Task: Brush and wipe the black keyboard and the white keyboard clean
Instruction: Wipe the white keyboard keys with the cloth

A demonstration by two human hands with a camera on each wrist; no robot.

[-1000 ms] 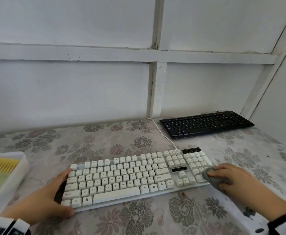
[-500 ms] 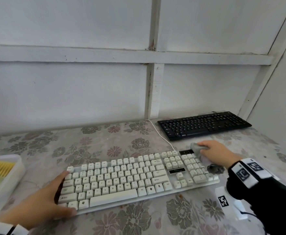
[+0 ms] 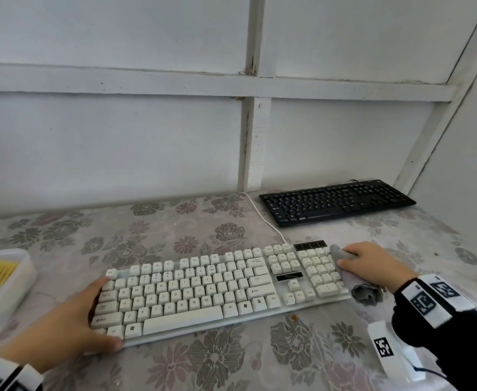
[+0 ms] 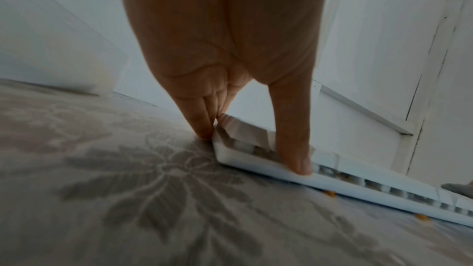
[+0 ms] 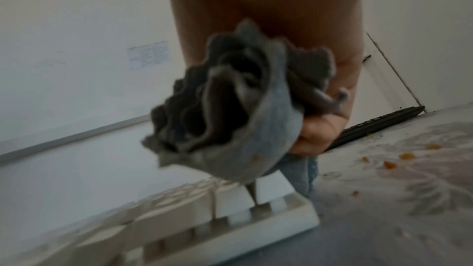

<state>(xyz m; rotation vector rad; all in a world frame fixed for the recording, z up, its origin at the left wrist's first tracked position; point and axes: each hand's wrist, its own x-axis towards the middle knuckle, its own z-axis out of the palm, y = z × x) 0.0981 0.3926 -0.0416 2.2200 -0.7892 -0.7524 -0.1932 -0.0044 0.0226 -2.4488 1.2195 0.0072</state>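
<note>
The flowered surface [image 3: 175, 238] fills the lower frame. The white keyboard [image 3: 203, 289] lies at lower centre, the black keyboard [image 3: 336, 201] at centre right by the wall. The left hand [image 3: 62, 331], fingers straight, braces the white keyboard's left end. The right hand [image 3: 372, 266] grips a bunched grey cloth [image 3: 355, 280] at its right end.

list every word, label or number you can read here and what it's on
"Q", "W", "E", "R", "N", "M": letter keys on the white keyboard, head view.
"Alt": key to the right of its space bar.
"Shift": right-hand key, only faintly legible.
Other white keycap legends: too small or blurred.
Black keyboard: legends are white specks, unreadable.
Black-and-white square markers on the right wristband: patterns, no text.
Paper sheet on the wall, right wrist view: print too blurred.
</note>
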